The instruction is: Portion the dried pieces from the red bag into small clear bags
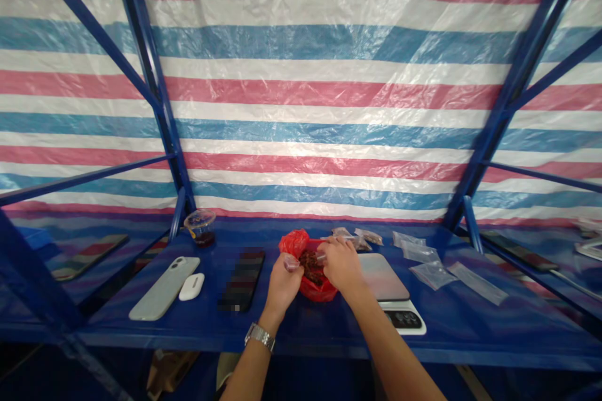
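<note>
Red plastic bag (320,289) sat open on the flat blue metal shelf (451,338), with lumpy dark dried food pieces (310,266) inside, while the left hand (282,283) gripped a small clear bag (291,262) above them and the right hand (342,265) pinched a thin clear plastic edge (321,257).

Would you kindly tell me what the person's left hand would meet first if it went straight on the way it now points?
The left hand would most likely meet the crumpled red plastic bag just beyond the small clear plastic bag at its fingertips, though depth is unclear.
</note>
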The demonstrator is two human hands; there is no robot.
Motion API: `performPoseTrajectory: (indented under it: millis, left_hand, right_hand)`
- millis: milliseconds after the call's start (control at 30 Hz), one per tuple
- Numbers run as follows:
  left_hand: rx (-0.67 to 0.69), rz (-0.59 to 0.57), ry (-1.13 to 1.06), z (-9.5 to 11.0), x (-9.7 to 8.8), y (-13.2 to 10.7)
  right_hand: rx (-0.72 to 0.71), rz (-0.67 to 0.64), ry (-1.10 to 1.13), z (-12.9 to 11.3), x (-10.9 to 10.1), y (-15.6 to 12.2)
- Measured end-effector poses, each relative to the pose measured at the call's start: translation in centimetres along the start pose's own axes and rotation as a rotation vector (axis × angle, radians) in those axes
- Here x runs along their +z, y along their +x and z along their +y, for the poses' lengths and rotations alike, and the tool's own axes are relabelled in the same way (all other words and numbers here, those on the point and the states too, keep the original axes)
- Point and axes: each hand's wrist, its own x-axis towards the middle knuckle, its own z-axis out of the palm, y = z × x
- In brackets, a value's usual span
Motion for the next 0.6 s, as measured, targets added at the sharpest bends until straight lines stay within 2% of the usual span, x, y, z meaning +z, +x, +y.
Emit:
performPoseTrajectory:
  millis: [200,400,600]
  left_hand:
    - [-0.006,-0.041,-0.083,0.7,0.6,0.9]
    - [-0.027,-0.024,-0.136,0.7,1.1,0.8]
    - [-0.042,0.001,-0.11,1.3,0.8,0.4]
  right_hand:
    - [0.051,0.011,-0.049,-0.1,1.1,0.7]
    - [-0.05,-0.014,0.037,0.1,1.4,0.8]
    - [-0.092,-0.035,0.187,0.8,1.6,-0.5]
